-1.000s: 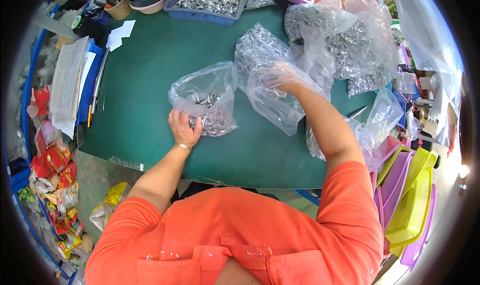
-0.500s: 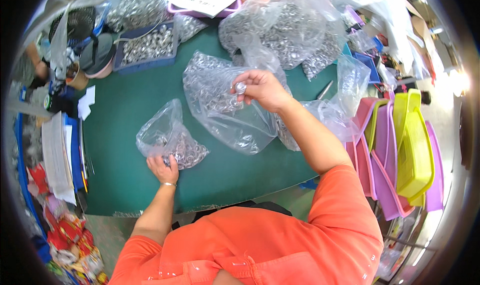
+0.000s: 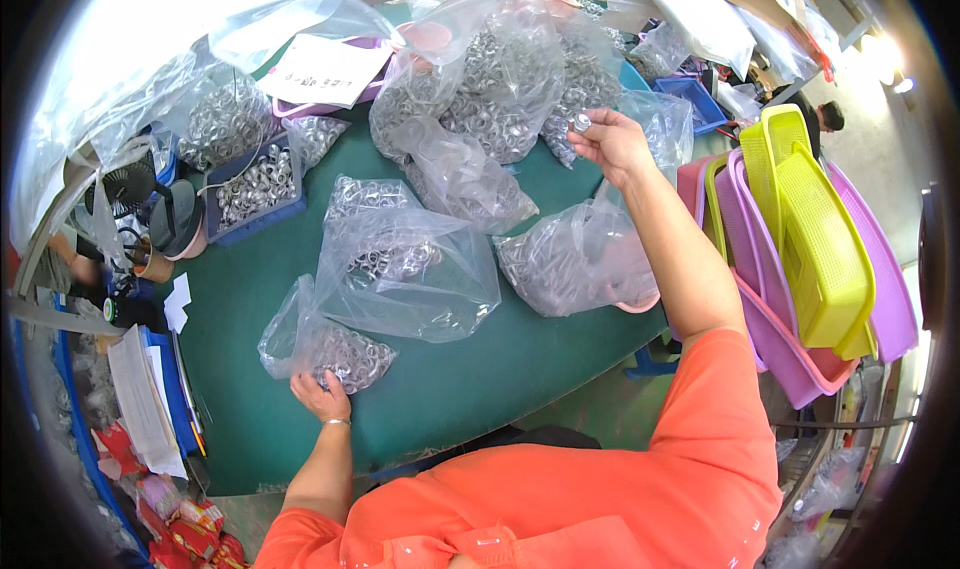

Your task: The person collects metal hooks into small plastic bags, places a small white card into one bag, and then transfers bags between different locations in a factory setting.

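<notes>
My left hand [image 3: 322,397] is closed on the near edge of a small clear plastic bag [image 3: 350,357] of silvery metal rings. Raised over the right part of the table, my right hand [image 3: 618,149] pinches a small shiny round metal part [image 3: 582,122] between thumb and fingers. Its exact shape is too small to tell. Between my hands lies a larger clear bag [image 3: 410,279], its mouth slack and metal rings bunched at its far end. Nearer my right forearm sits another filled clear bag [image 3: 575,259].
Bulging bags of metal rings [image 3: 500,89] crowd the far side of the green table [image 3: 470,384]. A blue bin [image 3: 255,194] of metal parts stands far left, with folders [image 3: 150,399] at the left edge. Yellow, purple and pink baskets [image 3: 810,239] stack at the right.
My right hand has moved from above the large bag to the right, carrying the metal part. My left hand stays at the small bag. The view has turned somewhat.
</notes>
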Tool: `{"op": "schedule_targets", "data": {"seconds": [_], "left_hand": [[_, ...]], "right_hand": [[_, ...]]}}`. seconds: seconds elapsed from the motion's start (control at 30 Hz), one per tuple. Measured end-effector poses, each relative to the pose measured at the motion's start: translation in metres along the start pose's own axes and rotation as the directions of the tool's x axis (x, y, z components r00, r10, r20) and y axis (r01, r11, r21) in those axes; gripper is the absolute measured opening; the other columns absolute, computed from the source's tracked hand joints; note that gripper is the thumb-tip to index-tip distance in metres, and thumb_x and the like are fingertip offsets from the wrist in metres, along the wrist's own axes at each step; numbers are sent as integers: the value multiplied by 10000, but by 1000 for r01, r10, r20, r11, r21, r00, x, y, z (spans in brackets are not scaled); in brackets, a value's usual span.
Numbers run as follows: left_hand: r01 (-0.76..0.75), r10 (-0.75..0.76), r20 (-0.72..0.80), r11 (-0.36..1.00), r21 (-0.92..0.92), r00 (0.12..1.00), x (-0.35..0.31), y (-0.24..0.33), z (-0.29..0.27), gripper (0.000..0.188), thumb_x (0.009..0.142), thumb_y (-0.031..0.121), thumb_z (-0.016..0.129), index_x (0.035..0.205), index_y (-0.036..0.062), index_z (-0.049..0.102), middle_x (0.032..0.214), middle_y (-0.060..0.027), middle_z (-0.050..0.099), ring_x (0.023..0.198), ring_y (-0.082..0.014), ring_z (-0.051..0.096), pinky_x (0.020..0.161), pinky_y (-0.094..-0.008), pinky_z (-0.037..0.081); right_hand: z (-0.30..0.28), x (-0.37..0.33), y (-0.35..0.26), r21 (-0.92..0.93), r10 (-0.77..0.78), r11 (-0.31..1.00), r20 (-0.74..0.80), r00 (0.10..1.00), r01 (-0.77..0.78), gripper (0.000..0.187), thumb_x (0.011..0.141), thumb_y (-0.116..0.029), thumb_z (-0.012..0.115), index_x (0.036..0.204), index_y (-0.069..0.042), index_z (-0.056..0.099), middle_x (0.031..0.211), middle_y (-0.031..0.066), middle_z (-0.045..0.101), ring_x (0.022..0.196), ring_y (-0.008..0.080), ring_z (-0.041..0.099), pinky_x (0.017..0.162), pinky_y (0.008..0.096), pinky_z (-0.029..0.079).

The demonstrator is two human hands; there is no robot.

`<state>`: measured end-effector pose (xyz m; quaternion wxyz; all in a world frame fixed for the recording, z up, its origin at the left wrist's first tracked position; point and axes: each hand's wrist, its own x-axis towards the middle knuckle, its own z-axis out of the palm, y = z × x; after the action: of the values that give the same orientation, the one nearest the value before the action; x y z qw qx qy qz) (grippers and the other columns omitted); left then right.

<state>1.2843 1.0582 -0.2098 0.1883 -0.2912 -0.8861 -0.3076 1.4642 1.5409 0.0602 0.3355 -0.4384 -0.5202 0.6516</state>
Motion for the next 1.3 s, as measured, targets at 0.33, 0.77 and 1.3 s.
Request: {"op": "schedule_targets", "data": {"seconds": [0.33, 0.77, 1.3], "left_hand": [[40, -41, 25, 998, 45, 999, -2, 2, -5, 325, 807, 232, 520, 986, -32, 457, 1037, -259, 440, 954, -442, 409, 836, -516, 317], [86, -91, 43, 991, 98, 995, -16, -15, 8, 421, 784, 191, 527, 1149, -5, 460, 1119, -241, 457, 996, -438, 408, 887, -497, 312], [65, -66, 4, 990, 127, 998, -15, -13, 10, 312, 790, 218, 534, 988, -17, 478, 1021, -253, 462, 956, -438, 418, 869, -509, 318]], "right_hand": [[-10, 74, 9, -49, 122, 992, 73, 990, -119, 146, 782, 58, 501, 919, 55, 552, 801, 128, 599, 662, 200, 625, 525, 263, 541], [-9, 186, 18, 14, 7, 1000, -176, 984, -5, 283, 879, -45, 394, 1135, 69, 432, 1001, 178, 552, 867, 239, 592, 702, 310, 533], [-31, 144, 15, -645, 35, 763, -14, 999, -36, 183, 809, -87, 513, 953, -3, 589, 829, 87, 619, 641, 185, 618, 477, 297, 501]]}}
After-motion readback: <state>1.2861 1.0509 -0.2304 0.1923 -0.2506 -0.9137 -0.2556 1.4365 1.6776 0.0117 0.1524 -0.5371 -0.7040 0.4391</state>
